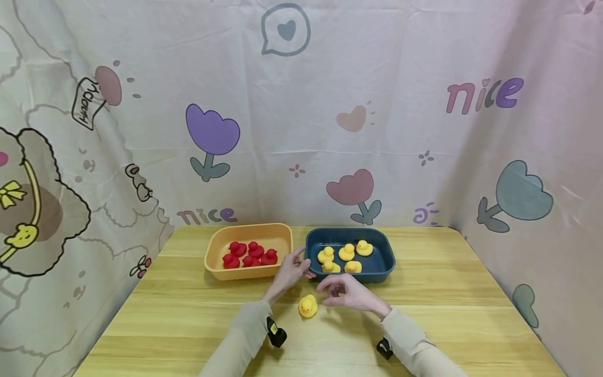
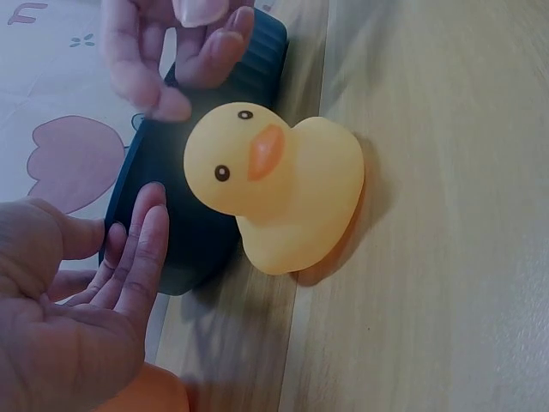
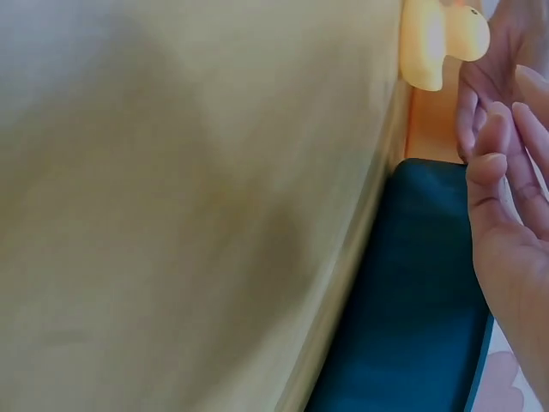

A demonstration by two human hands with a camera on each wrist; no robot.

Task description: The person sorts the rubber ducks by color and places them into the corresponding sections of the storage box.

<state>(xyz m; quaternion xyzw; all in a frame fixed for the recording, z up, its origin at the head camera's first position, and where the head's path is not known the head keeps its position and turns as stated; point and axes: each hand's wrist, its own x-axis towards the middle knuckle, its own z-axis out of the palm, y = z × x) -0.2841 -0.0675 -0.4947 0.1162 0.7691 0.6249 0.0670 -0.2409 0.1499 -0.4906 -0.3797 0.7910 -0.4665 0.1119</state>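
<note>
My left hand (image 1: pixel 292 268) is at the left front corner of a dark blue bin (image 1: pixel 389 267). In the left wrist view its fairly straight fingers (image 2: pixel 141 266) lie along the bin's outer wall, with the thumb at the rim. Several yellow rubber ducks (image 1: pixel 347 252) sit inside this bin. One more yellow rubber duck (image 1: pixel 308 306) sits on the table in front of it, between my wrists. My right hand (image 1: pixel 350 293) hovers before the bin's front wall, fingers loosely bent and nothing held. In the right wrist view its fingertips (image 3: pixel 489 167) overlap the other hand.
Left of the blue bin stands an orange bin (image 1: pixel 212 268) with several red rubber ducks (image 1: pixel 254 250). Both bins stand near the back edge of the wooden table (image 1: pixel 438 324). A printed cloth (image 1: pixel 292 131) hangs behind, and more cloth hangs at both sides.
</note>
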